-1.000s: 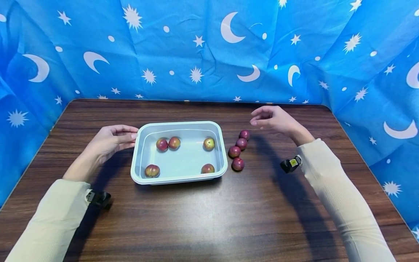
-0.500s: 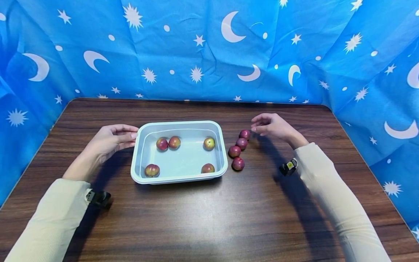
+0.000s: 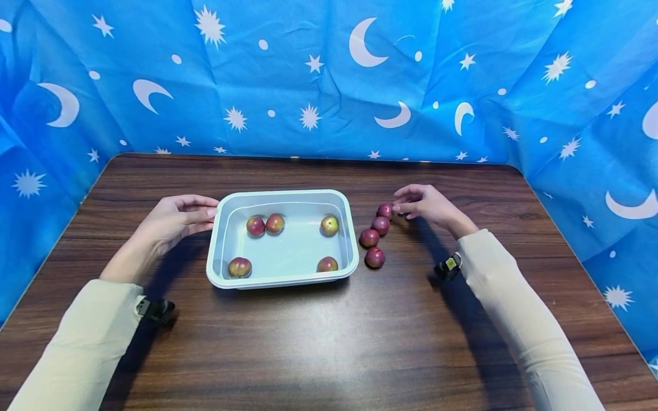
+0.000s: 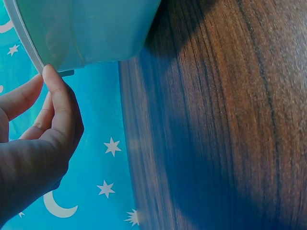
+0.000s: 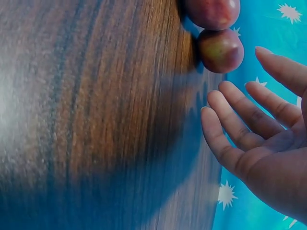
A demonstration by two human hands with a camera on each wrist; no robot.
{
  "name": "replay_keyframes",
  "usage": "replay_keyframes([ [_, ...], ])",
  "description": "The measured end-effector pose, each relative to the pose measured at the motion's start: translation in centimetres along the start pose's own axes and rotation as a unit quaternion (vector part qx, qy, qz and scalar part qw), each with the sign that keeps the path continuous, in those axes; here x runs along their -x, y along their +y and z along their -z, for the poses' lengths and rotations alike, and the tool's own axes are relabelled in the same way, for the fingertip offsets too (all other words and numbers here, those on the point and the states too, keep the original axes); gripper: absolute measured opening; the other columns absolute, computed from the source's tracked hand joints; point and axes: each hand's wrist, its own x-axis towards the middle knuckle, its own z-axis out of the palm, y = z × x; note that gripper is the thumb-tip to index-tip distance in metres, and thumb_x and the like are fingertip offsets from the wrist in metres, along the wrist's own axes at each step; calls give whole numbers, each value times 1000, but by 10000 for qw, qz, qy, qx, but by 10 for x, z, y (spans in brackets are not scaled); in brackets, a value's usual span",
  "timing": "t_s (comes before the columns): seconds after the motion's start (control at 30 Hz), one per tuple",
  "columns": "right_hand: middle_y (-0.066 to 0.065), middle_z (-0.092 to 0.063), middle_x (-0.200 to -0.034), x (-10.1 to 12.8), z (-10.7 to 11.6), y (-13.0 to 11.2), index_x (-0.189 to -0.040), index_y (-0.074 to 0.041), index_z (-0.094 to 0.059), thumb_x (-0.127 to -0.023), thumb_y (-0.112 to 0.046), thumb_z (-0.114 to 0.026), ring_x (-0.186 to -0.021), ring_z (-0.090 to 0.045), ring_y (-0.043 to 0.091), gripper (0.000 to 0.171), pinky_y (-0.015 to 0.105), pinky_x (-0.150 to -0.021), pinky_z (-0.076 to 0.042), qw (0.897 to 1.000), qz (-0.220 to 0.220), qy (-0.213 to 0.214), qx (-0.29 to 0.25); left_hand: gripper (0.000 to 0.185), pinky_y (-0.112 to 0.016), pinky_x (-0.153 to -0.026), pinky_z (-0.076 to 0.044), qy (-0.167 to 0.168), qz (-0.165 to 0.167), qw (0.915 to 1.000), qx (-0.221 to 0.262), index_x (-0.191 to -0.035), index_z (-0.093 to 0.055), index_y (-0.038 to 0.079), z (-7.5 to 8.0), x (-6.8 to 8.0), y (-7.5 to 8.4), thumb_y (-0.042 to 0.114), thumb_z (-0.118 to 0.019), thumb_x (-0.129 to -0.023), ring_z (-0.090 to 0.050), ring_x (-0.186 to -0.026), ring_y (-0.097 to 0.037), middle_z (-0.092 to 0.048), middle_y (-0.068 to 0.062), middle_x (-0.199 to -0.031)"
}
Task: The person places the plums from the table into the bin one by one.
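Note:
A light grey plastic tub (image 3: 283,281) stands at the table's middle left, with several reddish-yellow plums inside, one of them a yellower plum (image 3: 329,225). My left hand (image 3: 177,222) pinches the tub's left rim between thumb and fingers, which the left wrist view shows at the rim (image 4: 29,45). To the tub's right, several dark red plums lie in a slanting row on the table. My right hand (image 3: 429,206) is beside the farthest plum (image 3: 384,211), fingers spread and loosely bent, fingertips right by it. In the right wrist view, a gap shows between the fingers and the nearest plum (image 5: 221,51).
The dark wood table (image 3: 288,348) ends at a blue cloth (image 3: 308,74) with white moons and stars, hung behind and at both sides. A black wrist camera (image 3: 448,266) hangs under the right sleeve, another black camera (image 3: 156,311) under the left.
My right hand has come down and slightly nearer to the farthest plum in the row. The left hand, the tub and the plums have stayed in place.

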Motion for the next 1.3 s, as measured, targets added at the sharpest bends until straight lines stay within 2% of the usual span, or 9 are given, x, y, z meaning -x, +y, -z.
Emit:
replay_keyframes([
  [0.37, 21, -54, -109, -4, -6, 3, -123, 7, -47, -89, -9, -59, -87, -56, 18, 39, 37, -78, -54, 10000, -14, 53, -18, 19, -29, -78, -53, 8, 3, 10000, -49, -104, -54, -1, -1, 1, 1, 5, -60, -88, -64, -79, -12, -64, -1, -89],
  [0.7, 21, -54, -109, -6, -8, 3, -122, 6, -47, -89, -11, -61, -87, -57, 19, 40, 35, -76, -54, 10000, -19, 91, -16, 24, -27, -76, -54, 29, -21, 9999, -123, -108, -50, -5, -2, 1, 1, 4, -59, -88, -64, -80, -11, -63, -1, -89],
  [0.9, 20, -54, -108, -8, -10, 5, -121, 6, -49, -88, -12, -62, -85, -57, 16, 40, 34, -76, -54, 9999, -42, 120, 35, 25, -29, -77, -53, 46, 24, 9997, -220, -110, -48, -7, -2, 1, 1, 2, -57, -89, -64, -80, -11, -63, 0, -89],
  [1.1, 21, -56, -108, -11, -12, 5, -119, 6, -50, -86, -9, -63, -82, -57, 11, 39, 31, -73, -54, 9999, -20, 151, 19, 21, -27, -76, -54, 29, 15, 9999, -129, -108, -51, -5, -1, 1, 1, 0, -57, -89, -64, -80, -11, -64, 0, -88],
  [1.3, 20, -57, -105, -13, -12, 5, -117, 6, -51, -86, -9, -64, -79, -56, 11, 37, 29, -71, -54, 9998, 32, 153, 143, 12, -28, -75, -54, 25, -28, 10000, 41, -99, -58, 3, -2, 1, 0, 1, -59, -88, -65, -79, -12, -65, -2, -88],
])
